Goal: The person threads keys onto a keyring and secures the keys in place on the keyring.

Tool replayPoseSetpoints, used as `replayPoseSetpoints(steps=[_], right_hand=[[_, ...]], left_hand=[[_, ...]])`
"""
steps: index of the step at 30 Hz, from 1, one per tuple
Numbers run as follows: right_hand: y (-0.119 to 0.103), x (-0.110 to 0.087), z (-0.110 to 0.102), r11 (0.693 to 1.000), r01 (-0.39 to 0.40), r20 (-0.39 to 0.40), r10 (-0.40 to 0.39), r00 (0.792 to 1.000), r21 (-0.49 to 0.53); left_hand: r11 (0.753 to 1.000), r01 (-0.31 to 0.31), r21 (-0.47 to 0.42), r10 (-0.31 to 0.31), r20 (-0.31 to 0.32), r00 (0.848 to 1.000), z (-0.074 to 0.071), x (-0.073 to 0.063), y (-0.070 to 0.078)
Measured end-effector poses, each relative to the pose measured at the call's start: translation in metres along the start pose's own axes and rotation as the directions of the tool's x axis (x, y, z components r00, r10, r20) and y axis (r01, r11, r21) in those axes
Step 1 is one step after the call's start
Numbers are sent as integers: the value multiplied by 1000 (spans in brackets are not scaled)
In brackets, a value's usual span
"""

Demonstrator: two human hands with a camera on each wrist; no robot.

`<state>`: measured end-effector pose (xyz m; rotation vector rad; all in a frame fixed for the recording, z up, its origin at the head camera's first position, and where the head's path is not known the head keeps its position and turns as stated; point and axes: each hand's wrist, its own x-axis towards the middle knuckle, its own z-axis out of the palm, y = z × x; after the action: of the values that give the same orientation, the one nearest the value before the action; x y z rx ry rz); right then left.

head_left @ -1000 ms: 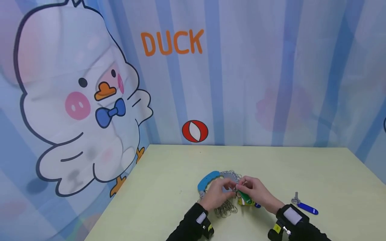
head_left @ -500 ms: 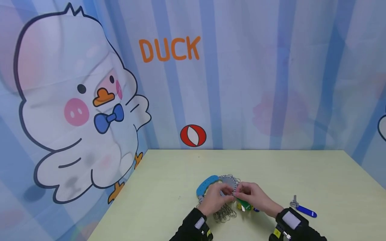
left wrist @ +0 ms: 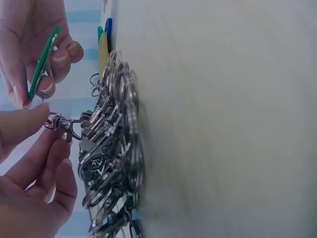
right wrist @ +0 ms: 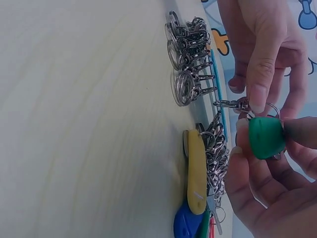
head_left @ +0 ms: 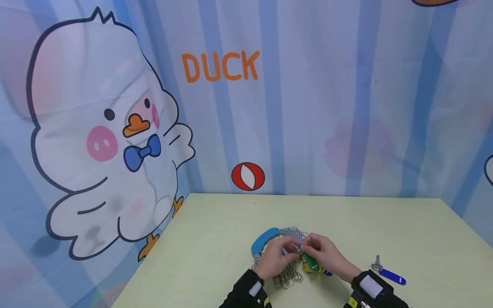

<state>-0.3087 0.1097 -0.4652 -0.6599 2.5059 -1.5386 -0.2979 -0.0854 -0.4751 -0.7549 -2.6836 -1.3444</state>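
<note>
A ring of metal key clasps (left wrist: pixel 106 153) lies on the table, with a blue curved section (head_left: pixel 265 240) at its far left. My left hand (head_left: pixel 272 258) pinches one swivel clasp (left wrist: pixel 60 123) of this ring between thumb and finger. Just right of it, my right hand (head_left: pixel 327 256) holds a green key tag (right wrist: pixel 266 138) by its ring end. A thin split ring (right wrist: pixel 272 110) shows between the two hands, which nearly touch. Whether it is hooked through the clasp, I cannot tell. Under my right hand lie a yellow tag (right wrist: pixel 196 171) and a blue tag (right wrist: pixel 187 220).
On the table to the right lies a key (head_left: pixel 377 262) with a blue tag (head_left: pixel 393 276). The pale table (head_left: pixel 215 222) ends at a blue striped curtain (head_left: pixel 308 107) with a duck print. Black wrist cameras sit on both sleeves.
The head view has tilted up slightly. Both hands stay close together at the same spot on the ring, with small finger movements. The green tag's angle has shifted a little.
</note>
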Motion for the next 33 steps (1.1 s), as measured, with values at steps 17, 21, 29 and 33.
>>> replayPoseSetpoints(steps=[17, 21, 29, 33], right_hand=[[0, -3, -1, 1000, 29, 52, -29, 998, 1], [-3, -3, -2, 999, -1, 22, 0, 1000, 42], [-7, -6, 1, 998, -41, -6, 42, 999, 57], [-8, -7, 1, 999, -5, 10, 5, 1000, 32]], left_hand=[[999, 31, -40, -33, -40, 999, 4, 1, 0], [1000, 2, 1, -2, -29, 1000, 3, 2, 1], [1000, -6, -6, 7, 1, 1000, 3, 1, 3], [1000, 4, -20, -5, -18, 1000, 2, 0, 2]])
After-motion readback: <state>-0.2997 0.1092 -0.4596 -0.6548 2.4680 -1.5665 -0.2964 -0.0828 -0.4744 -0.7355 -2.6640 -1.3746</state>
